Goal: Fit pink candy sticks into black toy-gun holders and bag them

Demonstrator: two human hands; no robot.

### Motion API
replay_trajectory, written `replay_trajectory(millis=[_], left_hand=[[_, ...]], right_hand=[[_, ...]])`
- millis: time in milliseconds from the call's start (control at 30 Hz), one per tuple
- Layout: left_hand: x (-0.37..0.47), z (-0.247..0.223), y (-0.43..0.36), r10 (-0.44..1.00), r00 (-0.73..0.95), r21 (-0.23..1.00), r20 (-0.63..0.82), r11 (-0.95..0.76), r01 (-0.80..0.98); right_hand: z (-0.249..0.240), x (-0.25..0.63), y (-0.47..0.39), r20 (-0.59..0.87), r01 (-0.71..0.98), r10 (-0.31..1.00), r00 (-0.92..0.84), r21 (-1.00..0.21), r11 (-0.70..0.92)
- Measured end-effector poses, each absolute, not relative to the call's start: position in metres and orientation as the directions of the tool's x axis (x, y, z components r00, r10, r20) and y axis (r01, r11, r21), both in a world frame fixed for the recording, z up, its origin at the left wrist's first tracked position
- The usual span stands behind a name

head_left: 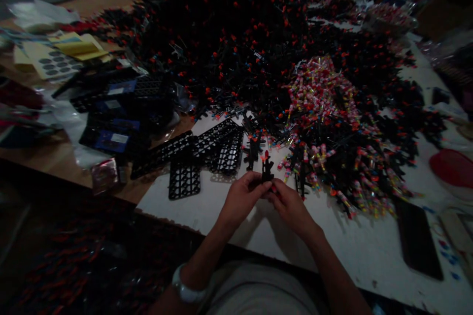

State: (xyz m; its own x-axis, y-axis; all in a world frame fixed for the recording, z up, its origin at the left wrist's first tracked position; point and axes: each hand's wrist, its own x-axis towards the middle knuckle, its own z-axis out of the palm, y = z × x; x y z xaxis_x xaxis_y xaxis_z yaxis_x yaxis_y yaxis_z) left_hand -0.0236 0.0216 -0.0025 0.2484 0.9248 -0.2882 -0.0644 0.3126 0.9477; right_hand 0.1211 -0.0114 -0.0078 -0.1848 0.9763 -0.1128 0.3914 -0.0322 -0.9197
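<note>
A pale shirt [258, 293] fills the bottom edge, nearest my view. Beyond it, over a white tabletop [185, 211], the wearer's left hand [242, 194] and right hand [291, 204] meet, fingertips pinched together on one black toy gun [267, 170], held upright with its red tip up. A pinkish bit shows at the right fingertips; I cannot tell whether it is separate.

I judge the step in hand as fingering the gun's lower end; the next move calls for a steady left pinch and fine right-hand fingerwork.

I count at least four black lattice trays [185, 179] at left and one dark phone [419, 238] at right. Heaped guns [236, 29] and colourful tubes [321, 83] are beyond counting.
</note>
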Motion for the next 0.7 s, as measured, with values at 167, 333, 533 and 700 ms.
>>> replay_trajectory(millis=[167,333,533,700], left_hand=[[-0.023,-0.004,0.021,0.93,0.208,0.952,-0.303,0.307,0.015],[-0.019,-0.006,0.017,0.926,0.181,0.938,-0.332,0.344,-0.041],[-0.016,-0.002,0.014,0.931,0.142,0.936,-0.337,0.348,-0.061],[-0.017,-0.008,0.014,0.937,0.13,0.942,-0.323,0.332,-0.052]], right_hand=[[-0.012,0.132,-0.017,-0.197,0.44,0.972,-0.126,-0.89,-0.123],[-0.018,0.139,-0.016,-0.177,0.508,0.974,-0.145,-0.857,-0.08],[-0.02,0.136,-0.016,-0.159,0.528,0.971,-0.179,-0.848,-0.042],[-0.02,0.135,-0.017,-0.168,0.48,0.969,-0.183,-0.875,-0.062]])
